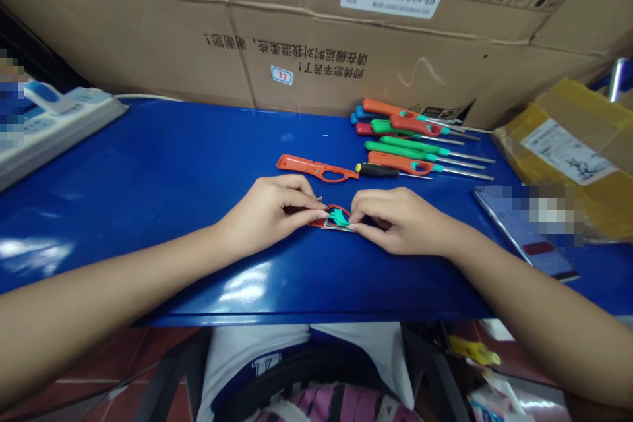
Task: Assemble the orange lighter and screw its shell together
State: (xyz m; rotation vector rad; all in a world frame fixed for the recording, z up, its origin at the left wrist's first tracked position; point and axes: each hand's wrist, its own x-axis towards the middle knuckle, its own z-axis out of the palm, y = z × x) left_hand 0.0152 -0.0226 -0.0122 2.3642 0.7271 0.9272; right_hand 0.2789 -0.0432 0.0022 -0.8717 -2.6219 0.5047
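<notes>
My left hand (270, 211) and my right hand (395, 219) meet at the middle of the blue table (163, 171). Both pinch a small red lighter part (332, 219) with a teal trigger piece on it, pressed flat on the tabletop. Most of that part is hidden under my fingers. Just behind my hands lies an orange lighter shell half (316, 169) with an open handle loop. A black-handled screwdriver (378, 171) lies to its right.
A pile of orange, green and red long-nosed lighters (415, 142) lies at the back right. A phone (524, 231) and a taped yellow parcel (573, 151) sit at the right. A white power strip (54, 122) is at the left. Cardboard boxes (297, 20) wall the back.
</notes>
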